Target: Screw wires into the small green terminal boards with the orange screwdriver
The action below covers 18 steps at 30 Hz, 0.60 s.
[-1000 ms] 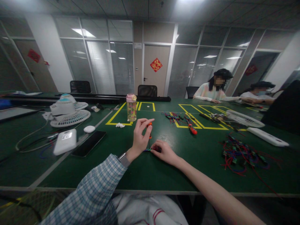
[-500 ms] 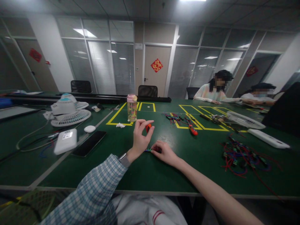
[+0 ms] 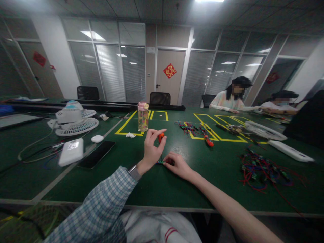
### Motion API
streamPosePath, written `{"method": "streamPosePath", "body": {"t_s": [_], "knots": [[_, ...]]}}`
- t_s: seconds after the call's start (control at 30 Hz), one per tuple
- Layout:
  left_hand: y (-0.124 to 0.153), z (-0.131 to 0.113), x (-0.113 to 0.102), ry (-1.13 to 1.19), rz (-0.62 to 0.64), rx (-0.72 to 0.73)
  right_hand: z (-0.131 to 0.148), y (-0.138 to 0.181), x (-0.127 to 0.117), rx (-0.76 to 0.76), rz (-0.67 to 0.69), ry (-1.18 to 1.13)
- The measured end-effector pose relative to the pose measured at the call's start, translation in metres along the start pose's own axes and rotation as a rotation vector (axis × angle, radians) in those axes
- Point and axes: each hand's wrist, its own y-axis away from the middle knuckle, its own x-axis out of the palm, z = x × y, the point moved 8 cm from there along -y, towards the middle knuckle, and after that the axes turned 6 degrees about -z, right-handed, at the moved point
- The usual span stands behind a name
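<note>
My left hand is raised over the green table, fingers pinched round the orange handle of a small screwdriver that stands upright. Its thin shaft points down to a small wired part lying on the table. My right hand rests flat-knuckled on the table and presses on that part with closed fingers. A watch sits on my left wrist, above a checked sleeve.
A clear bottle with a pink lid stands behind my hands. Left lie a black phone, a white power bank and a white fan. Red and blue wires are heaped right. Two people sit far right.
My left fingers have shifted slightly round the screwdriver handle, as if turning it. My right hand has stayed on the part. The view has drifted a little.
</note>
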Motion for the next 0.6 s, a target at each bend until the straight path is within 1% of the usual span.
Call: {"method": "streamPosePath", "body": {"t_s": [0.13, 0.3, 0.5, 0.6], "knots": [[0.0013, 0.0026, -0.0020, -0.015, -0.019, -0.008, -0.0012, 0.0001, 0.0003, 0.013, -0.003, -0.009], [0.0017, 0.0038, 0.0035, 0.081, 0.068, -0.030, -0.0002, -0.0006, -0.0003, 0.013, -0.004, -0.009], [-0.0005, 0.0012, -0.0002, -0.010, 0.007, -0.001, -0.0007, -0.0004, -0.0007, 0.009, -0.007, -0.009], [-0.0002, 0.0019, 0.0002, -0.011, 0.017, -0.005, -0.0007, 0.0005, -0.0004, -0.002, -0.004, -0.002]]}}
